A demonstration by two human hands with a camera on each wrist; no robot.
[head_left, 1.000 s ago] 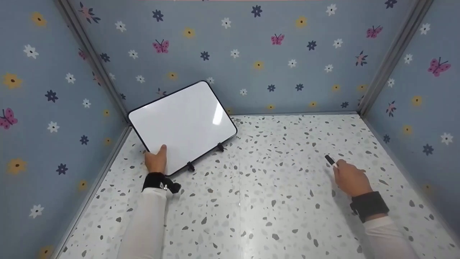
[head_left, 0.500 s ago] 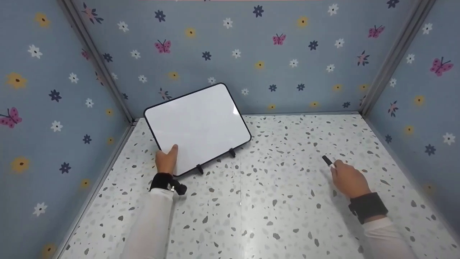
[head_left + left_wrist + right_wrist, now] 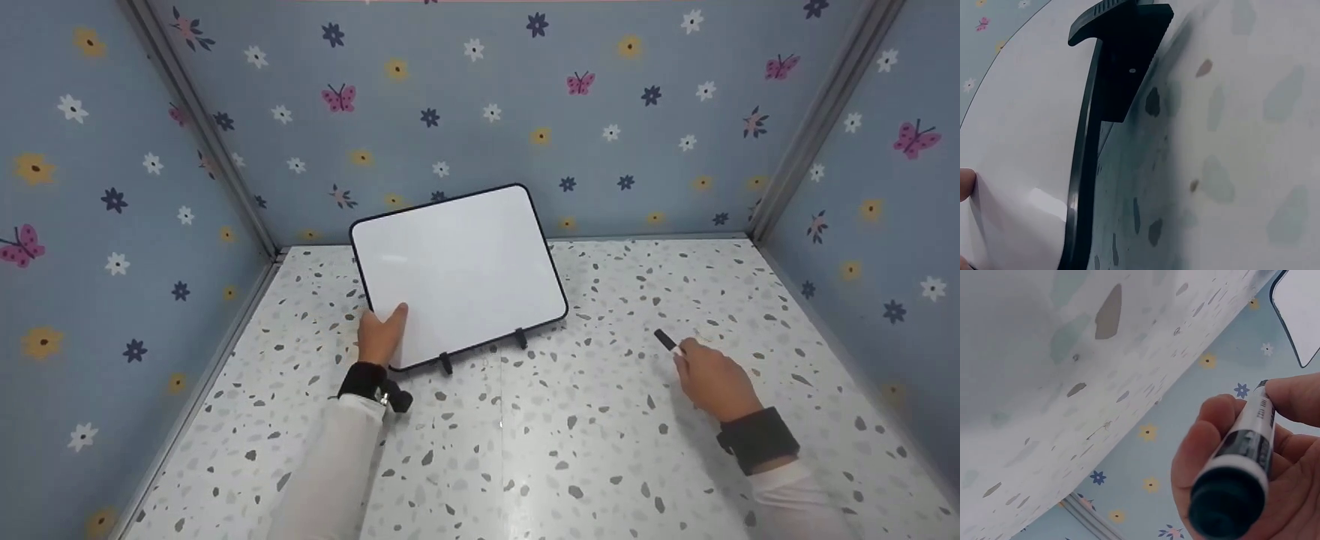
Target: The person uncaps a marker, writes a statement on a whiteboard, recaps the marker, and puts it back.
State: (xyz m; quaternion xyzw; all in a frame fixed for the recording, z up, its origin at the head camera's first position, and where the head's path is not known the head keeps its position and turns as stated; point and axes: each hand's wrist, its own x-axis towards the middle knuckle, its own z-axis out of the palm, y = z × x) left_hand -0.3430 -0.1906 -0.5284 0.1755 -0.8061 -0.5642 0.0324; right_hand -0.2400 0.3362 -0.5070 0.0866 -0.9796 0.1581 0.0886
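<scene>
A white dry-erase board (image 3: 465, 270) with a thin black frame stands tilted back, left of centre in the head view. My left hand (image 3: 381, 334) grips its lower left edge, thumb on the white face and the other fingers hidden behind. Two black feet, a left one (image 3: 446, 363) and a right one (image 3: 521, 337), stick out under the lower edge; one black foot (image 3: 1123, 62) shows large in the left wrist view. Off to the right, my right hand (image 3: 716, 381) holds a marker (image 3: 1247, 444) with a white barrel and a dark end (image 3: 665, 340) pointing toward the board.
Speckled white table (image 3: 577, 442) spreads beneath both hands. Blue walls with flowers and butterflies enclose it: a back wall (image 3: 480, 90), a left wall (image 3: 67, 300) and a right wall (image 3: 915, 225). Dark bands with cameras circle both wrists.
My left hand has slid the board to the right, away from the left corner, and turned it more level. My right hand has shifted slightly left with the marker.
</scene>
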